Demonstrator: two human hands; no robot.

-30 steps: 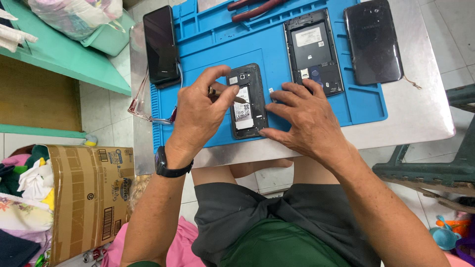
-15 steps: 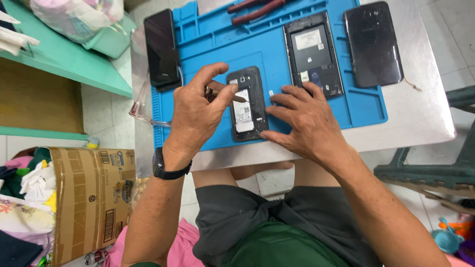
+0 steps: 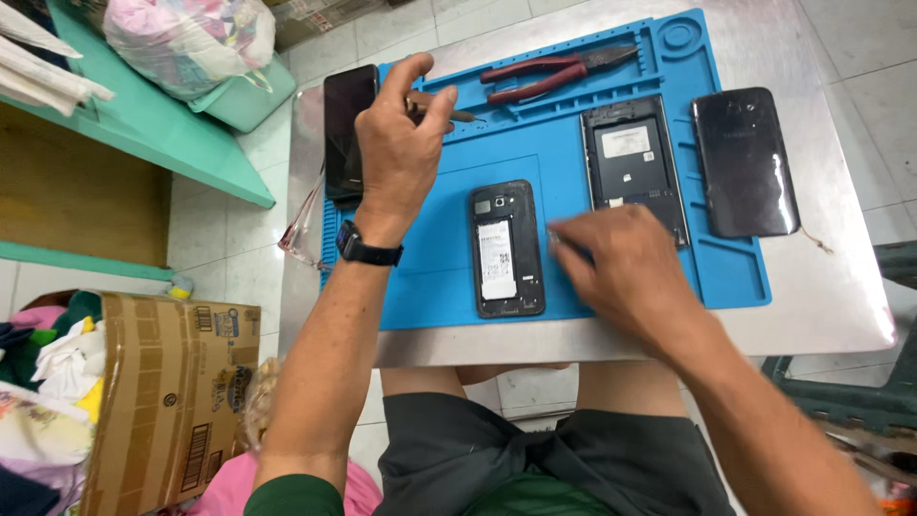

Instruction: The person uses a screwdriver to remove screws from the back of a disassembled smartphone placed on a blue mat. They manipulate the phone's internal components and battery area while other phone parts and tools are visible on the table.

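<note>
opened phones: 2 (image 3: 506,248) (image 3: 634,162) | closed black phones: 2 (image 3: 348,129) (image 3: 745,161) | red-handled pliers: 1 (image 3: 554,75) | blue work mats: 1 (image 3: 430,277) | hands: 2 (image 3: 396,148) (image 3: 616,268) | wristwatches: 1 (image 3: 368,248) | cardboard boxes: 1 (image 3: 167,392)

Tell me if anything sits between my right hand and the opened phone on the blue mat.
Nothing visible does. The right hand hovers just right of the opened phone, with only bare blue mat between them. The left hand is up by the pliers, holding a thin tool.
</note>
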